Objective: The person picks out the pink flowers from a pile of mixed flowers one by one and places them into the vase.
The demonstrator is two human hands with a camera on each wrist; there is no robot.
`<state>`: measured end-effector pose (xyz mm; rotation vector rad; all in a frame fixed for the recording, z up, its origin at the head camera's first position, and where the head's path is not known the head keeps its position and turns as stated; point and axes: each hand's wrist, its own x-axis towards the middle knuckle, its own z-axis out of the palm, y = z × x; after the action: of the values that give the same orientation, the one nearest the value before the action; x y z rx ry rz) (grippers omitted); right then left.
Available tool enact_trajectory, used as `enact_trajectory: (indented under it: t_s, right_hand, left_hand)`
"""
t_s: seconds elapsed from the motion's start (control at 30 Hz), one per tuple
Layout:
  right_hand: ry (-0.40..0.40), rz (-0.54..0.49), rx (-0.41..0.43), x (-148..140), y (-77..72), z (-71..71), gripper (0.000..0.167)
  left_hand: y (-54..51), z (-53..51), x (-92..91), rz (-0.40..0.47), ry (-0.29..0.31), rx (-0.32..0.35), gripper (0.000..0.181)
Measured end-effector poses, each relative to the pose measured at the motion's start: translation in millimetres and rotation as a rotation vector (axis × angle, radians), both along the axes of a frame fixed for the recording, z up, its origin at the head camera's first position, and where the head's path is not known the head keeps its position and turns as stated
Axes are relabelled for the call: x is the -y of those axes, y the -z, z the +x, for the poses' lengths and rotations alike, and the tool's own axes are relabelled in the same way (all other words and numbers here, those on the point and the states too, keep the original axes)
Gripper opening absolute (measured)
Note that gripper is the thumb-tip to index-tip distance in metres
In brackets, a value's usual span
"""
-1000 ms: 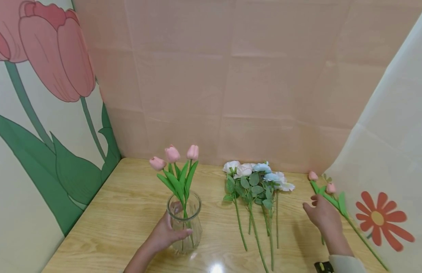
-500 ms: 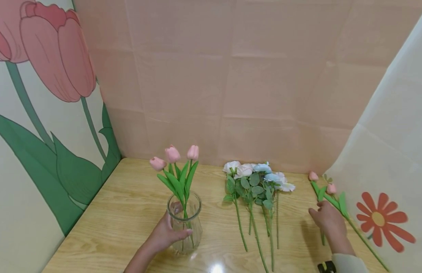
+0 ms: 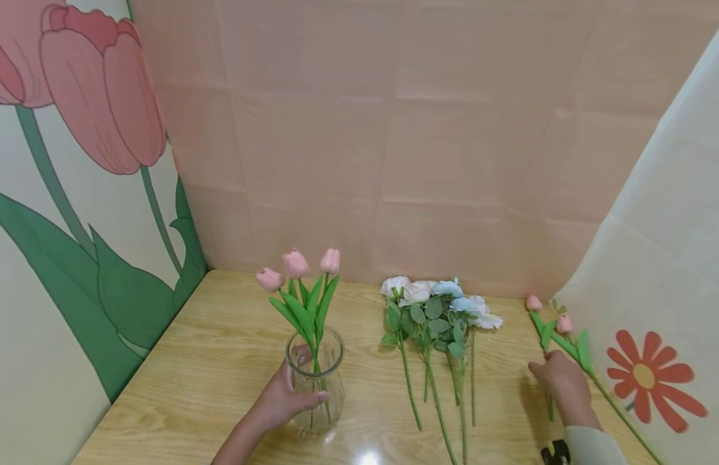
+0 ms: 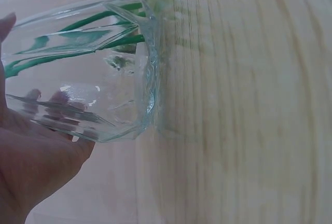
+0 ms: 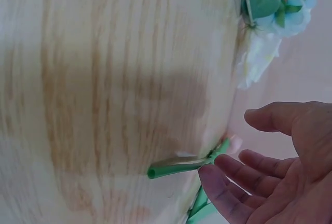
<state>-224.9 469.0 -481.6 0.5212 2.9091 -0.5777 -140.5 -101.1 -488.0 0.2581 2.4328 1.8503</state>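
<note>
My left hand (image 3: 286, 399) grips a clear glass vase (image 3: 334, 395) standing on the table, fingers round its far side and thumb across the front. Several pink tulips (image 3: 295, 265) with green leaves stand in it, their stems visible through the glass in the left wrist view. On the right, my right hand (image 3: 561, 382) is over a short pink tulip (image 3: 533, 303) lying on the table. The right wrist view shows its green stem (image 5: 174, 169) by the fingertips, with the thumb held apart. Whether the fingers touch the stem, I cannot tell. Another pink tulip (image 3: 564, 324) lies beside it.
White and pale blue flowers (image 3: 417, 292) with long green stems lie across the middle of the wooden table (image 3: 219, 349). A pink cloth backdrop (image 3: 382, 142) hangs behind. A white printed cloth (image 3: 661, 278) borders the right side, a tulip-painted panel (image 3: 97, 110) the left.
My right hand has moved slightly right and down towards the short tulip's stem. My left hand keeps its hold on the vase, and the flowers have not visibly moved.
</note>
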Motion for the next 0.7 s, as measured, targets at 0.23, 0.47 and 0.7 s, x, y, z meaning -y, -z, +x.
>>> enact_trajectory:
  t_s: [0.23, 0.47, 0.7]
  right_hand:
    - [-0.003, 0.012, 0.022, -5, 9.6, -2.5, 0.065]
    - [0.048, 0.015, 0.071, -6, 13.8, -4.9, 0.039]
    - [0.009, 0.005, 0.034, -13, 18.2, 0.3, 0.014]
  left_hand:
    - [0.1, 0.8, -0.2, -0.004, 0.001, 0.006, 0.101]
    - [0.2, 0.8, -0.1, -0.004, -0.001, 0.002, 0.101]
    - [0.7, 0.6, 0.2, -0.009, -0.001, -0.008, 0.101]
